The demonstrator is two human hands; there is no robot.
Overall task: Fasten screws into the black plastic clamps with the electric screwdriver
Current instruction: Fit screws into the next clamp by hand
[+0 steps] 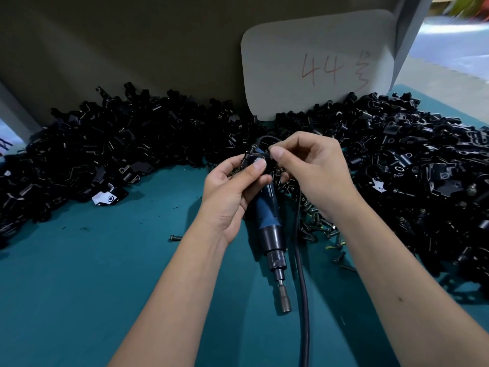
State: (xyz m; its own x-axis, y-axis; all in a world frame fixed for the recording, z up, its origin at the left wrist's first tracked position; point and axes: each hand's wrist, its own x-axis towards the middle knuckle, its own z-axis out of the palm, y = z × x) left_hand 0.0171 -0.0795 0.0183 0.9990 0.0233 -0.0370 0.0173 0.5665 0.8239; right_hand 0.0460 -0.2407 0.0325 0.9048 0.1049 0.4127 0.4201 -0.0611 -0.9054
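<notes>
- While both hands meet over the middle of the teal-covered desk [79,287], the left hand [230,192] curls its fingers and thumb round a small black plastic clamp [258,157], thumb pressed on top of it.
- The right hand [312,170] pinches at the same clamp from the right with thumb and forefinger; whether a screw sits between those fingertips cannot be told.
- Directly under the hands lies the electric screwdriver with a blue body and black collar [270,221], flat on the desk and held by neither hand, its metal socket bit [285,300] pointing toward the person.
- Its black power cable [301,274] runs alongside on the right, down to the lower edge of the view, and loops up behind the hands.
- A broad heap of loose black plastic clamps [119,144] curves across the far side of the desk from the left edge to the right, crowding close to the hands.
- A scatter of dark screws [317,223] lies beneath and beside the right wrist, partly hidden by the forearm.
- One single dark screw [175,238] lies apart on the bare desk, left of the screwdriver.
- Behind the heap, a white rounded card with "44" written in red [317,64] leans against a grey-brown back wall [132,49].
</notes>
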